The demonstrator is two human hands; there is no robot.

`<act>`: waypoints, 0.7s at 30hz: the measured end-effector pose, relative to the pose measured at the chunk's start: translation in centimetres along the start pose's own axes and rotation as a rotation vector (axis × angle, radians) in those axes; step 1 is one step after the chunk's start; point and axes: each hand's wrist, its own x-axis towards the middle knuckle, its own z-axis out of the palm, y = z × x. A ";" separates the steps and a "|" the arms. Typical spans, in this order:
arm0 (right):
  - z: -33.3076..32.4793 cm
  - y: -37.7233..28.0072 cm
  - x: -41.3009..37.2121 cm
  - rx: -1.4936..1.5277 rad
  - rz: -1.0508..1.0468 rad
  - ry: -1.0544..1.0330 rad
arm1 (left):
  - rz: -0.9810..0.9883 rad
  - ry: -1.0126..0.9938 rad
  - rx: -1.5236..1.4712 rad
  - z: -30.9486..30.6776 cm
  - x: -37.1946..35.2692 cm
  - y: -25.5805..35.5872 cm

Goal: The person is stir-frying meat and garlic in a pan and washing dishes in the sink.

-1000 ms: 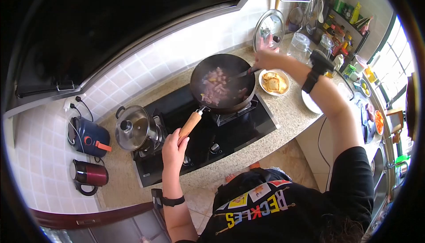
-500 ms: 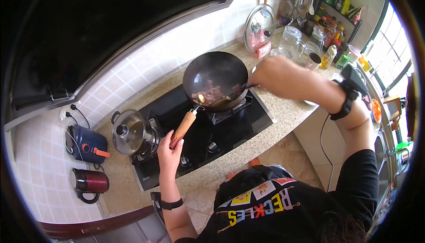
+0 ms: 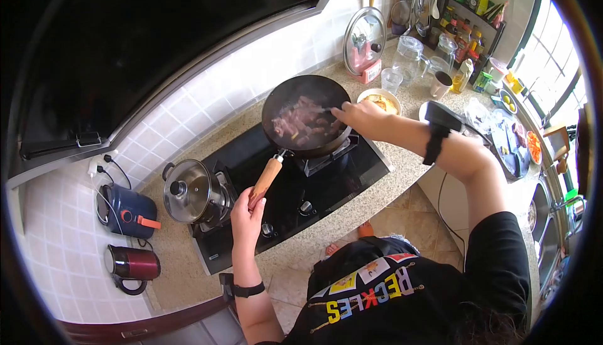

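Observation:
A dark wok [image 3: 308, 84] sits on the right burner of the black gas stove [image 3: 235, 150]. Sliced meat [image 3: 300, 119] lies in it, with light steam rising. My left hand [image 3: 246, 216] is closed round the wok's wooden handle [image 3: 267, 176]. Over the wok's right rim, my right hand [image 3: 359, 117] grips a spatula [image 3: 326, 111]; its dark handle is mostly covered by my fingers and its head is hard to make out among the meat.
A lidded steel pot [image 3: 188, 191] stands on the left burner. Beyond the wok are a bowl of yellow food [image 3: 380, 101], a glass lid [image 3: 364, 40] against the wall and glass jugs [image 3: 409, 56]. A kettle [image 3: 135, 262] is at the left.
My right hand has come down and left, from beyond the wok's right side to over its rim. The meat is spread higher up the wok. My left hand still holds the handle.

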 end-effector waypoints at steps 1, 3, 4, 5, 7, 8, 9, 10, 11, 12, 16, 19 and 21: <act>0.0 0.3 -0.6 -0.002 -0.039 -0.017 | 0.023 0.005 0.011 0.0 0.0 0.1; -1.8 1.0 -2.3 -0.074 -0.053 -0.064 | 0.001 -0.008 -0.006 0.0 -0.2 0.0; -3.9 1.3 -3.1 -0.151 -0.064 -0.102 | -0.011 -0.016 -0.021 0.0 0.0 0.0; -5.8 1.8 -3.6 -0.221 -0.063 -0.080 | -0.001 -0.001 -0.021 0.2 0.1 -0.3; -9.4 3.0 -4.0 -0.279 -0.040 -0.051 | 0.005 0.006 -0.006 0.3 0.1 -0.5; -11.1 3.7 -4.1 -0.267 -0.019 -0.050 | 0.009 0.015 0.012 0.3 0.1 -0.6; -12.7 4.1 -4.3 -0.235 -0.040 0.018 | 0.007 0.014 0.011 0.3 0.0 -0.7; -12.7 4.2 -4.1 -0.236 -0.040 0.017 | 0.008 0.015 0.008 0.3 0.0 -0.7; -12.6 4.3 -3.9 -0.187 -0.086 -0.009 | 0.010 0.018 0.005 0.3 0.1 -0.7; -12.3 4.3 -3.7 -0.138 -0.132 -0.035 | 0.011 0.019 0.003 0.4 0.1 -0.7; -7.2 0.4 -0.5 -0.328 0.012 -0.243 | -0.014 0.030 -0.028 0.4 -0.1 -0.7; -6.4 2.1 1.0 -0.036 0.290 -0.151 | 0.009 0.031 -0.011 0.2 -0.1 -0.6; -8.5 3.8 1.8 -0.002 0.351 -0.141 | 0.034 0.035 0.022 0.2 0.0 -0.2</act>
